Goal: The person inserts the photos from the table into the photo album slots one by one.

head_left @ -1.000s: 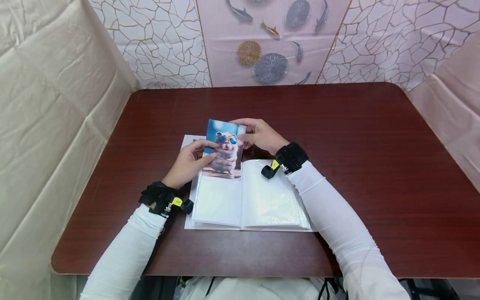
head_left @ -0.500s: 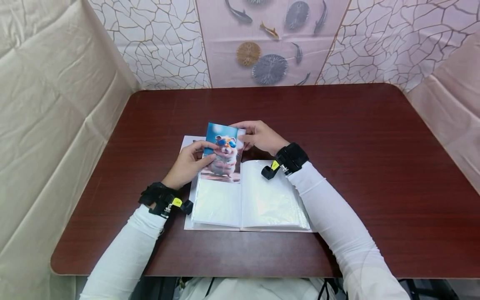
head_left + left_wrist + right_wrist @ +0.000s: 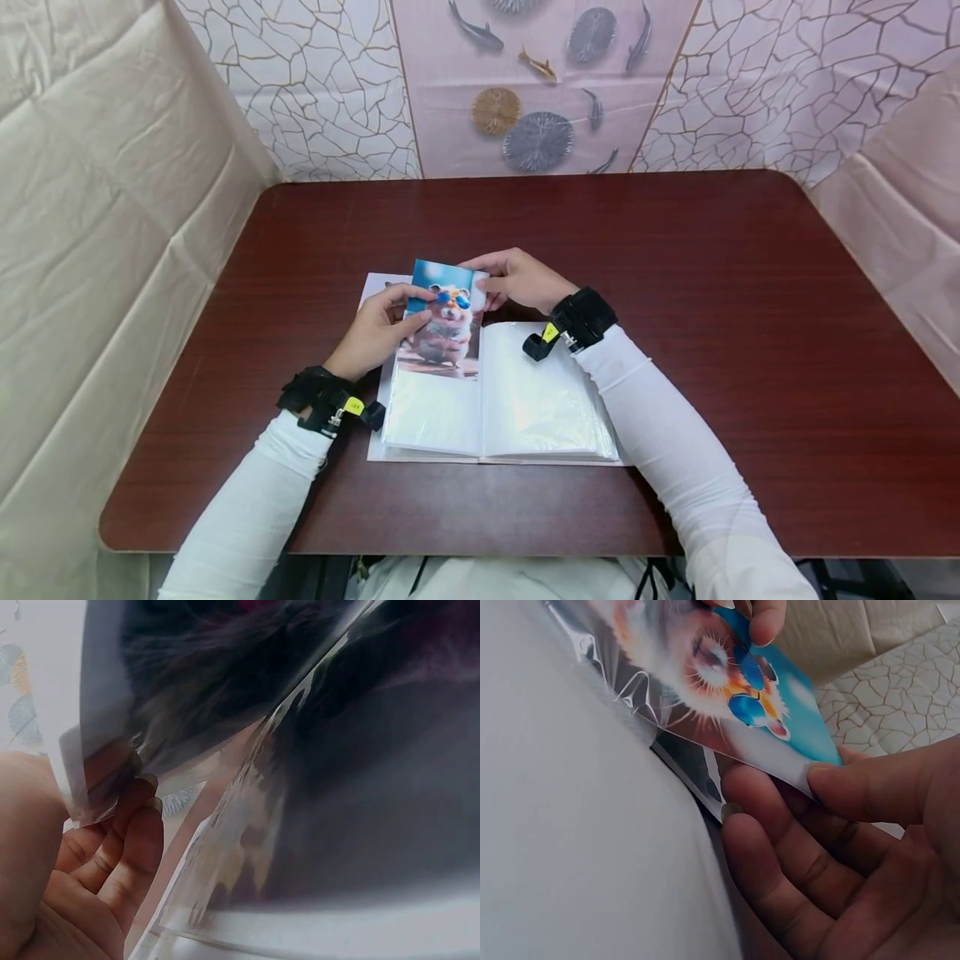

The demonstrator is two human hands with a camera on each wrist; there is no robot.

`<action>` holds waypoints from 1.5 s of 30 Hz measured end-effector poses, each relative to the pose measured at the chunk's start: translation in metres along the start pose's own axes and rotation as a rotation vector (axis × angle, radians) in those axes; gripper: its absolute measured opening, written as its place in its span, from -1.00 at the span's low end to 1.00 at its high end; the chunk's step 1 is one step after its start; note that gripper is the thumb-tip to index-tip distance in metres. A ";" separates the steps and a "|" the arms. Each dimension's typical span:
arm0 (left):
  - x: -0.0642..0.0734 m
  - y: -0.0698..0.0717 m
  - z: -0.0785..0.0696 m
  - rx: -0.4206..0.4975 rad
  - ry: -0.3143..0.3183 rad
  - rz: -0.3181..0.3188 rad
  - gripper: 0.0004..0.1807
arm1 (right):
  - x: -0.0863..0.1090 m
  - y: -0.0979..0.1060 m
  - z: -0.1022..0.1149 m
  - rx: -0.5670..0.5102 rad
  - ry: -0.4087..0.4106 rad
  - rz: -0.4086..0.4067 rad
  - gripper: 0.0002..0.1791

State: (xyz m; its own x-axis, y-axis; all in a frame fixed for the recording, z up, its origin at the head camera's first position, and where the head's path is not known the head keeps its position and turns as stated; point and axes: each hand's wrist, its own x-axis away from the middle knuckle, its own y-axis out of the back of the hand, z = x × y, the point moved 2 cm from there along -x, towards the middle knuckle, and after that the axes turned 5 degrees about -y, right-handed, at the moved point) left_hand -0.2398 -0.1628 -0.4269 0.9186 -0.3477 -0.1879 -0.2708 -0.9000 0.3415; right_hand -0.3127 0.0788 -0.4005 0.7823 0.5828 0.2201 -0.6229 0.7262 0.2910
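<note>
A photo (image 3: 444, 346) of a hamster in blue sunglasses against a blue sky lies partly inside a clear pocket (image 3: 433, 417) on the left page of an open photo album (image 3: 551, 392). My left hand (image 3: 381, 329) pinches the pocket's left edge near its mouth, thumb on the front. In the left wrist view, fingers of that hand (image 3: 97, 877) curl behind the clear plastic. My right hand (image 3: 521, 282) holds the photo's upper right corner. The right wrist view shows its thumb on the picture (image 3: 742, 690) and the other fingers underneath. The photo's top stands out above the pocket.
The album lies on a dark red-brown table (image 3: 712, 283) near its front edge. A patterned cloth (image 3: 562, 92) hangs behind the table, and a cream cloth (image 3: 90, 250) hangs on the left. The album's right page shows a whitish pocket.
The photo has slid down toward me, deeper into the pocket, and my right hand has moved down with it. My left hand stays at nearly the same place.
</note>
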 end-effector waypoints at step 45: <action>-0.002 -0.001 0.001 0.070 0.060 -0.012 -0.53 | 0.001 -0.005 0.000 0.166 -0.008 0.161 -0.65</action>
State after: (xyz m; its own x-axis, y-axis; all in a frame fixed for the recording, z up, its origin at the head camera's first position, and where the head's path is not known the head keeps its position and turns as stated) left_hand -0.2416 -0.1619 -0.4277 0.9370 -0.3221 -0.1352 -0.2770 -0.9209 0.2743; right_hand -0.3085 0.0756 -0.4019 0.6732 0.6831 0.2833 -0.7302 0.5535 0.4005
